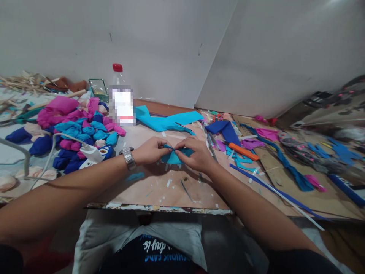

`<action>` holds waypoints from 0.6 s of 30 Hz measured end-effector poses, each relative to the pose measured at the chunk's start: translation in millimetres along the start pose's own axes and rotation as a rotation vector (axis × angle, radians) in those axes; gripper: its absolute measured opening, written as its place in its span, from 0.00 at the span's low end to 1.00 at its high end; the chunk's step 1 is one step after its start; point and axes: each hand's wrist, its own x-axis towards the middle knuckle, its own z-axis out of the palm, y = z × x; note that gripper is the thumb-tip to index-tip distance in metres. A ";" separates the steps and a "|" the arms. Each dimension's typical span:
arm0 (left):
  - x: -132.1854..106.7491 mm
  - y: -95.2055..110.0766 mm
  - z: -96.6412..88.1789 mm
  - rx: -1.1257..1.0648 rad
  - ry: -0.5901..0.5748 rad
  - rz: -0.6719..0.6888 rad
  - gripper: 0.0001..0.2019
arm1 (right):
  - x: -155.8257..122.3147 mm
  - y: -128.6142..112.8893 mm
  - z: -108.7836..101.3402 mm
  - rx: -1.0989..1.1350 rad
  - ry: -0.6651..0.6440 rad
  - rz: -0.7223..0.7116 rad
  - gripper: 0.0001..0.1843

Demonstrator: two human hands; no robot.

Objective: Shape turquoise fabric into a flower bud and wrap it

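Note:
Both hands meet above the table, pinching the top edge of a small turquoise fabric piece (168,160). My left hand (154,149), with a metal watch (129,158) on its wrist, grips it between thumb and fingertips. Opposite it, my right hand (194,152) has its thumb and fingers closed on the same edge and covers part of the cloth. Behind them lies a longer turquoise fabric strip (162,122). To the left of my left hand is a heap of gathered pink, turquoise and blue fabric puffs (82,129).
A red-capped bottle (117,68) stands near the wall. An orange-handled cutter (243,151), a dark blue fabric strip (225,131) and a thin white strip (291,201) lie at right. A white plug (91,153) with its cable rests at left. Small scraps litter the tabletop (159,196).

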 end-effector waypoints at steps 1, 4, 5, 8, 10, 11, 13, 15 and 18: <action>0.2 0.3 -0.2 -0.026 -0.012 -0.024 0.14 | 0.1 0.2 0.0 0.004 -0.001 -0.012 0.03; 0.5 1.3 -0.8 -0.110 -0.035 -0.064 0.11 | -0.1 1.1 0.8 0.003 -0.005 -0.039 0.04; 0.5 1.8 -1.0 -0.126 -0.036 -0.069 0.11 | -0.3 1.4 1.2 -0.004 -0.007 -0.045 0.04; 0.1 2.9 -1.5 -0.096 -0.029 -0.047 0.15 | -1.1 2.4 2.5 -0.031 -0.012 -0.061 0.05; 0.2 2.6 -1.7 -0.066 -0.023 -0.015 0.18 | -1.5 2.7 2.9 -0.042 -0.022 -0.058 0.04; 0.3 2.1 -1.8 -0.057 -0.018 -0.001 0.19 | -1.7 2.7 2.9 -0.046 -0.027 -0.049 0.04; 0.6 0.9 -1.8 -0.055 -0.004 0.014 0.18 | -1.9 2.6 2.6 -0.059 -0.039 -0.024 0.04; 0.6 -0.3 -1.8 -0.052 0.014 0.037 0.17 | -1.8 2.5 2.3 -0.075 -0.048 0.002 0.04; 0.4 -1.5 -1.2 -0.015 0.041 0.079 0.18 | -1.3 2.2 2.7 -0.094 -0.051 0.022 0.04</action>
